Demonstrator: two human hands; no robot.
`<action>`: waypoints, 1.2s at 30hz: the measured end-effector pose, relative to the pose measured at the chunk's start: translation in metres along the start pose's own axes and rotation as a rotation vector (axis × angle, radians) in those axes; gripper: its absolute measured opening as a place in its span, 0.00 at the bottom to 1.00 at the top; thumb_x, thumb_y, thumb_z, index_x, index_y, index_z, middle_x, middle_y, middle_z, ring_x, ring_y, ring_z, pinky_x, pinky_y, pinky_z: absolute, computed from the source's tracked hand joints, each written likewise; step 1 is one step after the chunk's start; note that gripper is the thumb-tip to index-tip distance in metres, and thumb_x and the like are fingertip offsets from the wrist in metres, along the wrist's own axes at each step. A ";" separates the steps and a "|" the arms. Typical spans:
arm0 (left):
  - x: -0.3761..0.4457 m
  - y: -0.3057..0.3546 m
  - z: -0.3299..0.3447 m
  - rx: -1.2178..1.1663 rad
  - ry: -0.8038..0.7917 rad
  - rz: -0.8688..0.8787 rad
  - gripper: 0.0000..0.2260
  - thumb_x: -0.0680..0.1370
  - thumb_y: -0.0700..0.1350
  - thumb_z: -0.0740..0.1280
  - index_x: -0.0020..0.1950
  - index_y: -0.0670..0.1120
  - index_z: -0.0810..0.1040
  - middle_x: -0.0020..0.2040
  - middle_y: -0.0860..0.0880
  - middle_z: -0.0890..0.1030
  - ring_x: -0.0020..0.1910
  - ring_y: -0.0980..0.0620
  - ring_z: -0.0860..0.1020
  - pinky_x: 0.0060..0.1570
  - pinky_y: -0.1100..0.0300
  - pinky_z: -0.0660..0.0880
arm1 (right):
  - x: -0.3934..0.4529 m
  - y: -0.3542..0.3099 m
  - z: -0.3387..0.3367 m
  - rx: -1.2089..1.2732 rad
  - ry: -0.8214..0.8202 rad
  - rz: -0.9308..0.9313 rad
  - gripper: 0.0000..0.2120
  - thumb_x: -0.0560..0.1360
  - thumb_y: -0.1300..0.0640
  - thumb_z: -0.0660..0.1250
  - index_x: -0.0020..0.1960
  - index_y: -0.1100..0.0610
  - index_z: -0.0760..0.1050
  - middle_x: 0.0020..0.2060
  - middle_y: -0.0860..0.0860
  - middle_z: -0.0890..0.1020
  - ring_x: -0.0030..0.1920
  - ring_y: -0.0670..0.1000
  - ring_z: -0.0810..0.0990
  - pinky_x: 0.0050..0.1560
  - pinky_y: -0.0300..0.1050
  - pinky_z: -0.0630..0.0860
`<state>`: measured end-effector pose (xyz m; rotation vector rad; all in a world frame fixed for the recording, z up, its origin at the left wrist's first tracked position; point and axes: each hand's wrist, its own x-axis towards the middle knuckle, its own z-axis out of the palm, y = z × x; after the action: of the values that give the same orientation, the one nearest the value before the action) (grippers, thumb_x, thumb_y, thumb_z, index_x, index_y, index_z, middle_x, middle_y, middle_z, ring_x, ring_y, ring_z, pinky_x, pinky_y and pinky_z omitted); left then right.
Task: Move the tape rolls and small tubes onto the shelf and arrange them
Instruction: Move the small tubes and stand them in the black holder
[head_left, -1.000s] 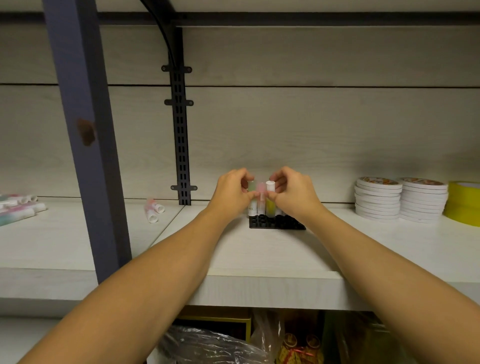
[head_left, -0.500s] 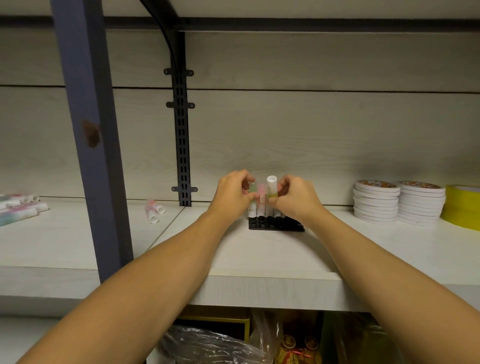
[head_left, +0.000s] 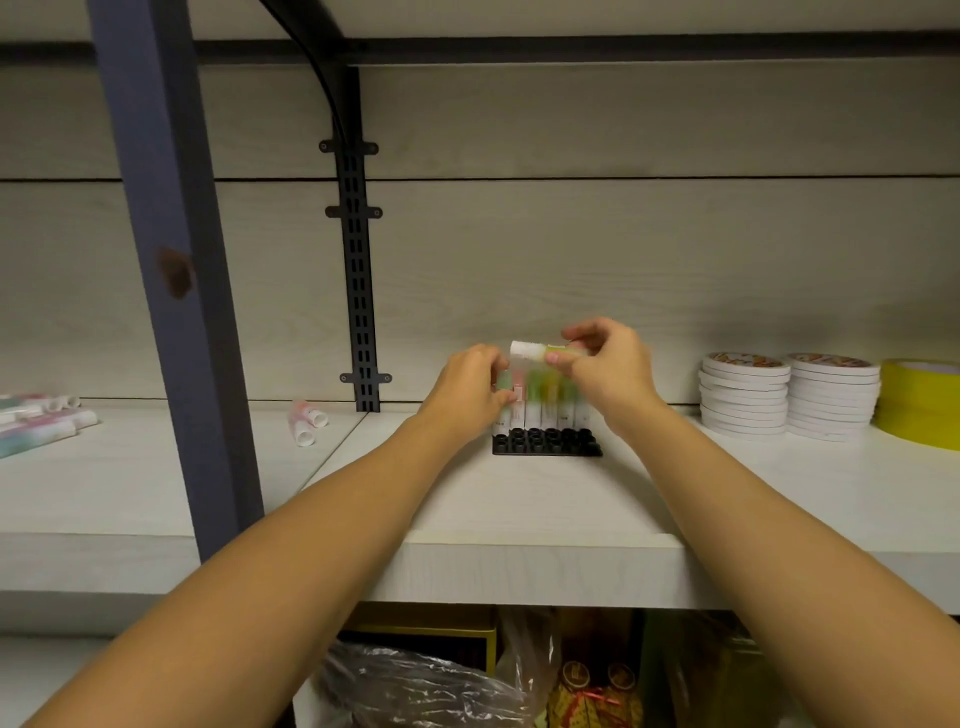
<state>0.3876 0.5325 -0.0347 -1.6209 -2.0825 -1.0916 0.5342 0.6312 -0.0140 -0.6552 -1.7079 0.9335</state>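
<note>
A black holder tray (head_left: 546, 446) sits mid-shelf with several small tubes (head_left: 543, 400) standing upright along its back row. My right hand (head_left: 608, 366) pinches a yellow-green tube with a white cap (head_left: 530, 351), lifted above the row and tipped sideways, cap pointing left. My left hand (head_left: 472, 392) grips the pink tube (head_left: 517, 395) at the row's left end. Two stacks of white tape rolls (head_left: 789, 397) and a yellow tape roll (head_left: 919, 402) rest on the shelf to the right. Two loose pink tubes (head_left: 305, 422) lie left of the tray.
A blue-grey post (head_left: 171, 270) rises at the shelf front left. A black slotted bracket (head_left: 358, 275) runs up the back wall. More tubes (head_left: 36, 421) lie at the far left. Below the shelf are plastic bags (head_left: 415, 686) and boxes.
My right hand has pulled the yellow-green tube up out of the row and turned it from upright to sideways. My left hand stays at the row's left end.
</note>
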 end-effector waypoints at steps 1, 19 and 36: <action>0.000 0.000 -0.001 0.001 -0.010 -0.005 0.13 0.74 0.43 0.77 0.54 0.43 0.77 0.46 0.50 0.76 0.44 0.49 0.75 0.45 0.58 0.71 | 0.001 -0.001 0.000 0.032 0.015 0.013 0.15 0.67 0.61 0.80 0.48 0.50 0.78 0.42 0.49 0.79 0.43 0.49 0.80 0.53 0.50 0.81; -0.013 -0.019 -0.021 0.147 0.129 -0.236 0.21 0.80 0.38 0.57 0.73 0.48 0.71 0.68 0.45 0.74 0.59 0.41 0.77 0.53 0.49 0.76 | -0.009 0.008 0.025 -0.402 -0.128 -0.329 0.16 0.65 0.60 0.81 0.49 0.59 0.80 0.45 0.54 0.81 0.42 0.54 0.80 0.46 0.45 0.76; -0.014 -0.014 -0.017 0.214 0.032 -0.262 0.20 0.79 0.40 0.60 0.72 0.46 0.70 0.65 0.44 0.74 0.57 0.42 0.77 0.47 0.52 0.73 | -0.016 0.011 0.037 -0.714 -0.216 -0.591 0.17 0.70 0.64 0.77 0.57 0.65 0.79 0.50 0.56 0.79 0.46 0.58 0.80 0.49 0.48 0.76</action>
<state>0.3760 0.5094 -0.0377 -1.2506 -2.3470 -0.9231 0.5039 0.6143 -0.0378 -0.4493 -2.2675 -0.0445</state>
